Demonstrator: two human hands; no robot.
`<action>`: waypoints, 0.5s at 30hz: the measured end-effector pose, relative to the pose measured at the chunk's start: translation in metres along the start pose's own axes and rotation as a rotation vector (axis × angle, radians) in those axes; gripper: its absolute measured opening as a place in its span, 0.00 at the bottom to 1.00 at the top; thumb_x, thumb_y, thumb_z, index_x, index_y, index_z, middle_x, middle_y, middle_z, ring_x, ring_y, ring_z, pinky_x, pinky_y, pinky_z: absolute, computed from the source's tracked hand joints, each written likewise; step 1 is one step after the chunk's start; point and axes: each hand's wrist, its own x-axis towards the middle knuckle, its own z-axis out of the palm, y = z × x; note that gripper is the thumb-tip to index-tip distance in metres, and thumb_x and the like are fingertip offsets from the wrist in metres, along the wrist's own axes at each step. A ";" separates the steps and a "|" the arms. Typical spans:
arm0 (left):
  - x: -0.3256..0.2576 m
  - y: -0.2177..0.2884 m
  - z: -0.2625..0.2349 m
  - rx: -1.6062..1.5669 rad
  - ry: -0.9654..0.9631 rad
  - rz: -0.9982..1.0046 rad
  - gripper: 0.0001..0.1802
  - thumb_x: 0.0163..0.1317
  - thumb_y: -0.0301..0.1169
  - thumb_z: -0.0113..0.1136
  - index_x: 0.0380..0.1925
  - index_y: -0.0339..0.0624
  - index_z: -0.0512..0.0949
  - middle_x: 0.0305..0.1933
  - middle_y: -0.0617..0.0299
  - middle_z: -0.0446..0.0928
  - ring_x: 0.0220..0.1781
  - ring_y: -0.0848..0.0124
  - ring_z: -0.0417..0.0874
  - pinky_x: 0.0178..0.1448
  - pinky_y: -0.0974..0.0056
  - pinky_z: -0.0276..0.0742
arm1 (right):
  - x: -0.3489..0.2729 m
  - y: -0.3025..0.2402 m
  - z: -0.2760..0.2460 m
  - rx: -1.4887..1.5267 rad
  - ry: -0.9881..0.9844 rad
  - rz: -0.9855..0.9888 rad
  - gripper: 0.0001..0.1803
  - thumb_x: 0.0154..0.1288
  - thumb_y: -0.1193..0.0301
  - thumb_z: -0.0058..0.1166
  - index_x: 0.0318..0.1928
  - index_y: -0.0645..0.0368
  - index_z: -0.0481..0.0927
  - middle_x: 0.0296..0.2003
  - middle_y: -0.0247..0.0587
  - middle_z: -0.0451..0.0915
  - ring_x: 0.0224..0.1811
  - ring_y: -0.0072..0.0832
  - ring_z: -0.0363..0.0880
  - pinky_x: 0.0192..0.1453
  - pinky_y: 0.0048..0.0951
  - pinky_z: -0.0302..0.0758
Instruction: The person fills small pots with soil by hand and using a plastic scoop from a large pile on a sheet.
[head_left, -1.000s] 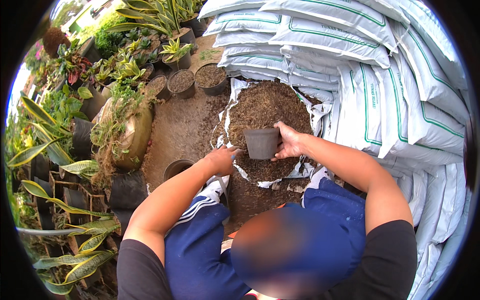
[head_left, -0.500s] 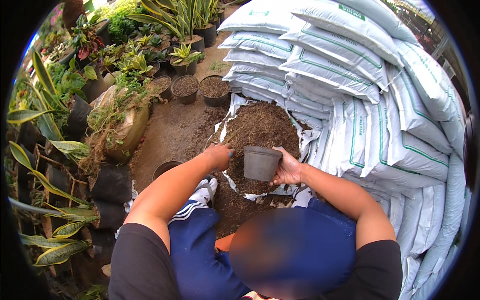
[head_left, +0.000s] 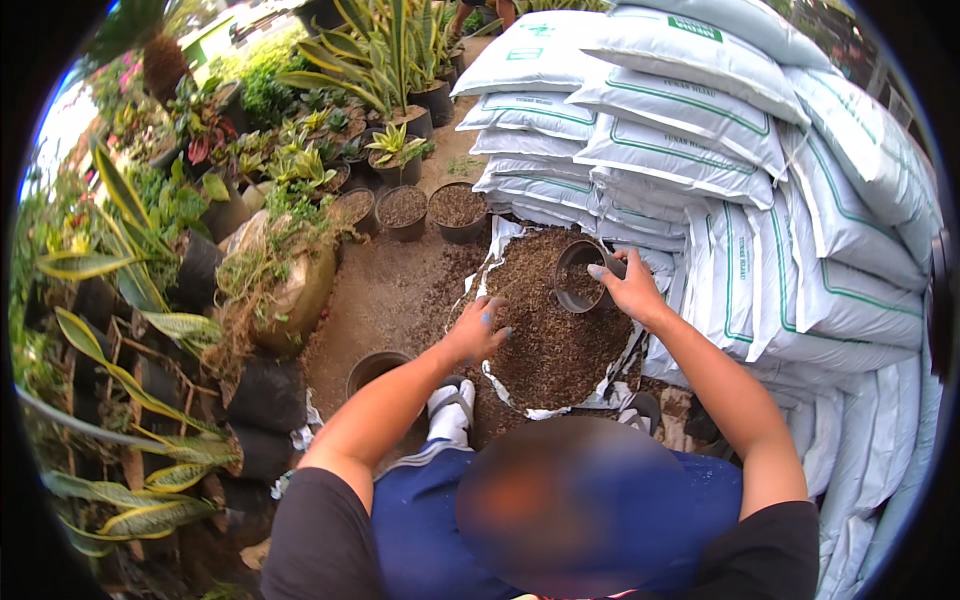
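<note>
A dark plastic plant pot (head_left: pixel 577 298) is gripped at its rim by my right hand (head_left: pixel 632 287). The pot lies tilted on the far right side of a mound of brown potting soil (head_left: pixel 545 350), its mouth turned toward me, with some soil inside. The mound rests on an opened white sack (head_left: pixel 493 245). My left hand (head_left: pixel 480 328) hovers over or touches the mound's left edge, fingers spread, holding nothing; bluish stains mark its fingertips. Left of my foot stands another dark pot (head_left: pixel 362 372), partly behind my left forearm.
White sacks with green print (head_left: pixel 690 150) are stacked high along the right. Soil-filled pots (head_left: pixel 458 230) stand beyond the mound. Potted snake plants (head_left: pixel 160 455) and a bulging sack under dry roots (head_left: pixel 300 290) line the left. My feet flank the mound's near edge.
My right hand has carried the pot away from me and tipped it from upright to lying on the soil. My left hand has moved rightward to the mound. The view has shifted.
</note>
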 end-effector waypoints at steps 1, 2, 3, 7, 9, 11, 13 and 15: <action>0.002 -0.002 0.003 -0.017 0.056 -0.022 0.33 0.71 0.42 0.63 0.72 0.43 0.67 0.71 0.40 0.70 0.75 0.42 0.68 0.79 0.46 0.64 | -0.003 0.001 0.005 -0.050 0.045 -0.098 0.44 0.65 0.44 0.69 0.66 0.62 0.67 0.61 0.62 0.71 0.64 0.51 0.75 0.70 0.46 0.72; 0.005 -0.004 0.005 -0.033 0.111 -0.041 0.33 0.72 0.42 0.63 0.72 0.43 0.67 0.71 0.40 0.69 0.75 0.42 0.67 0.80 0.46 0.63 | -0.008 0.002 0.011 -0.100 0.093 -0.193 0.44 0.64 0.45 0.70 0.66 0.61 0.67 0.61 0.60 0.71 0.64 0.52 0.75 0.70 0.47 0.72; 0.010 0.003 0.005 -0.087 0.104 -0.109 0.33 0.73 0.42 0.62 0.72 0.42 0.67 0.75 0.39 0.66 0.78 0.42 0.64 0.82 0.46 0.60 | -0.015 0.003 0.016 -0.111 0.100 -0.260 0.43 0.62 0.46 0.71 0.66 0.60 0.67 0.61 0.59 0.70 0.64 0.53 0.75 0.70 0.47 0.73; 0.038 -0.004 0.024 -0.097 0.235 -0.180 0.33 0.75 0.45 0.59 0.74 0.43 0.65 0.82 0.41 0.58 0.83 0.42 0.56 0.85 0.44 0.53 | -0.025 0.009 0.042 -0.313 0.130 -0.468 0.44 0.58 0.53 0.75 0.71 0.52 0.69 0.66 0.58 0.65 0.67 0.57 0.70 0.71 0.52 0.73; 0.051 -0.004 0.032 -0.049 0.239 -0.175 0.33 0.76 0.47 0.57 0.75 0.44 0.64 0.82 0.41 0.57 0.84 0.42 0.55 0.85 0.43 0.52 | -0.029 0.013 0.055 -0.398 0.171 -0.548 0.47 0.56 0.55 0.76 0.75 0.43 0.69 0.69 0.58 0.62 0.66 0.60 0.68 0.71 0.55 0.74; 0.066 -0.002 0.040 -0.032 0.259 -0.128 0.32 0.79 0.49 0.51 0.75 0.45 0.64 0.83 0.42 0.56 0.85 0.43 0.54 0.86 0.42 0.48 | -0.025 0.014 0.051 -0.379 0.153 -0.542 0.48 0.53 0.56 0.78 0.74 0.44 0.70 0.69 0.58 0.62 0.66 0.59 0.68 0.70 0.55 0.74; 0.081 0.003 0.044 -0.055 0.284 -0.137 0.32 0.79 0.49 0.49 0.76 0.46 0.63 0.84 0.43 0.55 0.85 0.43 0.53 0.86 0.42 0.47 | -0.020 0.004 0.043 -0.383 0.203 -0.591 0.51 0.47 0.60 0.82 0.73 0.46 0.71 0.68 0.57 0.63 0.65 0.57 0.69 0.70 0.53 0.74; 0.091 0.005 0.051 -0.050 0.300 -0.154 0.30 0.82 0.46 0.44 0.79 0.48 0.62 0.86 0.45 0.54 0.88 0.46 0.48 0.87 0.40 0.43 | -0.015 0.001 0.039 -0.378 0.239 -0.657 0.51 0.45 0.62 0.83 0.71 0.48 0.71 0.68 0.57 0.63 0.65 0.57 0.69 0.71 0.53 0.73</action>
